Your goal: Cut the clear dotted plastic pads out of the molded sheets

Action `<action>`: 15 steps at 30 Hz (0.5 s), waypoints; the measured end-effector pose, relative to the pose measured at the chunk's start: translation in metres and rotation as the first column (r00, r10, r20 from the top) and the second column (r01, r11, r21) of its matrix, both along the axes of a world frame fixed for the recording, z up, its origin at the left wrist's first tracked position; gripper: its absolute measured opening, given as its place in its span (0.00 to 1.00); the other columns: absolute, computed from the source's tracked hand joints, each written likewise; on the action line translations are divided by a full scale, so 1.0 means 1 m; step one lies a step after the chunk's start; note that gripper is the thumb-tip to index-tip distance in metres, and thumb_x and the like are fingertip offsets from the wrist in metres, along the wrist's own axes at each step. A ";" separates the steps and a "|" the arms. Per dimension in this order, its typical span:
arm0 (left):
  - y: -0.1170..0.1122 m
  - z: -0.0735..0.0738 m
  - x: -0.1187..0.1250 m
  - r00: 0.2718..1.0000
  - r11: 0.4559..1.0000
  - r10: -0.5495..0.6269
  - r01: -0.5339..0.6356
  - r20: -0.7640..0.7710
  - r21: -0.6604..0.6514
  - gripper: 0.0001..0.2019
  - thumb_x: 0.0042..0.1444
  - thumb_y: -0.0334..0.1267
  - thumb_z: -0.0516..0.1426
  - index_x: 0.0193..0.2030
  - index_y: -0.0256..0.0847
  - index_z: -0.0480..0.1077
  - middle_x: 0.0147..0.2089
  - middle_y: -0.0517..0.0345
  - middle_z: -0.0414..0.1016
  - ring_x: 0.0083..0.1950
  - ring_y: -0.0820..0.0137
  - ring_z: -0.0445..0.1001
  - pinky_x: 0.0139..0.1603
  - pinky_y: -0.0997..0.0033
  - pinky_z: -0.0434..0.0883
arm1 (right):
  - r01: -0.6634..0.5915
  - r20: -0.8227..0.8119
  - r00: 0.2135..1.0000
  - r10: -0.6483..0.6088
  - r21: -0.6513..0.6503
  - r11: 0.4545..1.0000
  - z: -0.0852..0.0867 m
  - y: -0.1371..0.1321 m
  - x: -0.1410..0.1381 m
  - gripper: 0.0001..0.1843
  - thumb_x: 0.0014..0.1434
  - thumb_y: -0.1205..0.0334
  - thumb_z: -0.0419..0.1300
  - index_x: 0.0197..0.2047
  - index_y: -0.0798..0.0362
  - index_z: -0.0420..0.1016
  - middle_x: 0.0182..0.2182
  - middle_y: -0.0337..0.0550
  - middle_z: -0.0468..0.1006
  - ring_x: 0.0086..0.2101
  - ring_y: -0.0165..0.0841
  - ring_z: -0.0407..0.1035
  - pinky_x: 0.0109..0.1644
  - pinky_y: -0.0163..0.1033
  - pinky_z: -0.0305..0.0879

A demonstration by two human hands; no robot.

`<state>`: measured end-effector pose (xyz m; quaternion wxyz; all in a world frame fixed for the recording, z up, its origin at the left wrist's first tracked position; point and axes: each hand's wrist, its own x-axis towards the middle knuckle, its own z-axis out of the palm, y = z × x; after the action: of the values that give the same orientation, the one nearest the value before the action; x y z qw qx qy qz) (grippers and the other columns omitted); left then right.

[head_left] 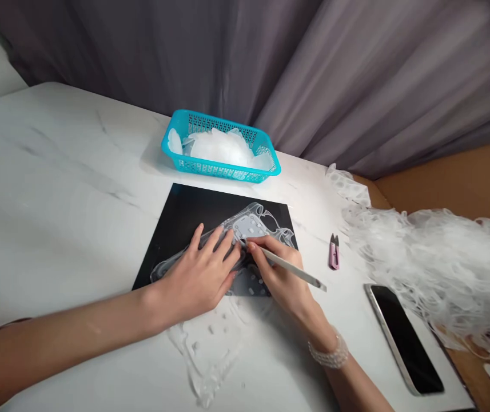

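My left hand lies flat with fingers spread on a sheer white lace-like piece with small pale dots. It presses the piece against a black board, and part of it hangs over the board's near edge onto the table. Closed in a pen-like grip, my right hand holds a slim pale pen-like tool. The tool's front end meets the sheer piece close to my left fingertips; its exact tip is partly hidden by my fingers.
Behind the board stands a blue plastic basket holding white sheer pieces. At right are pink thread snips, a phone and a large heap of white trimmings. Grey curtains hang behind the white marbled table.
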<state>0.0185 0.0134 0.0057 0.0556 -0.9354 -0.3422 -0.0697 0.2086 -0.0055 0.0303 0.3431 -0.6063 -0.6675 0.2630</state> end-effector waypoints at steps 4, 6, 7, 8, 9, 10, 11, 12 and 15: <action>0.001 0.000 0.000 1.000 1.000 -0.024 0.024 -0.006 -0.003 0.24 0.71 0.42 0.42 0.66 0.31 0.64 0.70 0.36 0.61 0.71 0.45 0.60 0.68 0.36 0.57 | -0.030 0.084 0.996 0.026 0.047 0.998 0.001 -0.002 -0.006 0.11 0.69 0.61 0.55 0.42 0.53 0.78 0.34 0.42 0.82 0.30 0.31 0.74 0.36 0.37 0.67; 0.001 0.000 0.000 1.000 1.000 -0.028 0.028 -0.004 -0.001 0.24 0.71 0.41 0.42 0.66 0.31 0.64 0.70 0.36 0.62 0.71 0.45 0.60 0.68 0.36 0.58 | -0.042 0.106 0.994 0.036 0.060 0.997 0.001 -0.001 -0.006 0.10 0.69 0.61 0.55 0.42 0.53 0.78 0.35 0.42 0.82 0.31 0.32 0.75 0.36 0.36 0.67; 0.001 0.000 0.000 1.000 1.000 -0.027 0.027 -0.001 0.000 0.24 0.71 0.41 0.42 0.66 0.31 0.64 0.70 0.35 0.62 0.70 0.45 0.60 0.68 0.36 0.58 | -0.049 0.118 0.992 0.041 0.063 0.997 0.001 -0.001 -0.006 0.10 0.69 0.62 0.55 0.43 0.53 0.77 0.35 0.42 0.82 0.32 0.32 0.75 0.36 0.36 0.68; 0.001 0.000 0.001 1.000 1.000 -0.027 0.027 0.003 0.000 0.24 0.71 0.41 0.42 0.66 0.31 0.65 0.70 0.35 0.62 0.70 0.45 0.60 0.68 0.36 0.58 | -0.055 0.133 0.990 0.045 0.068 0.996 0.001 -0.001 -0.006 0.09 0.69 0.62 0.55 0.43 0.53 0.77 0.36 0.43 0.82 0.32 0.32 0.75 0.36 0.36 0.68; 0.000 0.000 0.001 1.000 1.000 -0.027 0.027 0.007 -0.001 0.24 0.72 0.41 0.41 0.66 0.31 0.65 0.70 0.35 0.63 0.70 0.45 0.60 0.68 0.36 0.58 | -0.059 0.152 0.987 0.048 0.074 0.995 0.000 0.000 -0.007 0.09 0.69 0.63 0.55 0.43 0.53 0.77 0.36 0.43 0.82 0.33 0.32 0.75 0.37 0.36 0.68; 0.000 0.000 0.001 1.000 1.000 -0.026 0.026 0.009 -0.003 0.24 0.72 0.41 0.41 0.66 0.31 0.65 0.70 0.35 0.62 0.70 0.45 0.60 0.68 0.36 0.58 | -0.063 0.175 0.983 0.048 0.084 0.994 -0.001 0.001 -0.008 0.09 0.69 0.63 0.55 0.43 0.53 0.77 0.36 0.43 0.82 0.33 0.32 0.75 0.37 0.36 0.68; 0.000 0.001 0.001 1.000 1.000 -0.026 0.026 0.008 -0.008 0.24 0.72 0.40 0.41 0.65 0.31 0.65 0.70 0.34 0.62 0.70 0.44 0.60 0.67 0.36 0.58 | -0.066 0.203 0.978 0.046 0.097 0.993 -0.003 0.001 -0.009 0.09 0.70 0.63 0.54 0.43 0.52 0.76 0.36 0.43 0.82 0.32 0.32 0.75 0.37 0.36 0.68; 0.000 0.001 0.001 1.000 1.000 -0.026 0.026 0.007 -0.014 0.24 0.72 0.40 0.40 0.65 0.30 0.65 0.70 0.33 0.61 0.71 0.44 0.60 0.67 0.35 0.58 | -0.072 0.235 0.971 0.043 0.115 0.991 -0.005 0.002 -0.010 0.09 0.70 0.63 0.54 0.42 0.52 0.76 0.36 0.43 0.81 0.32 0.32 0.75 0.37 0.37 0.68; 0.000 0.001 0.001 1.000 0.999 -0.031 0.031 0.006 -0.037 0.25 0.71 0.39 0.40 0.66 0.29 0.65 0.70 0.32 0.61 0.71 0.43 0.59 0.67 0.34 0.58 | -0.136 0.352 0.934 0.062 0.189 0.973 -0.013 0.001 -0.011 0.11 0.71 0.63 0.50 0.42 0.52 0.74 0.37 0.47 0.79 0.33 0.35 0.73 0.36 0.39 0.67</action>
<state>0.0191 0.0134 0.0071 0.0363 -0.9413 -0.3290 -0.0667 0.1972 -0.0046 0.0177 0.2698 -0.5685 -0.7710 0.0983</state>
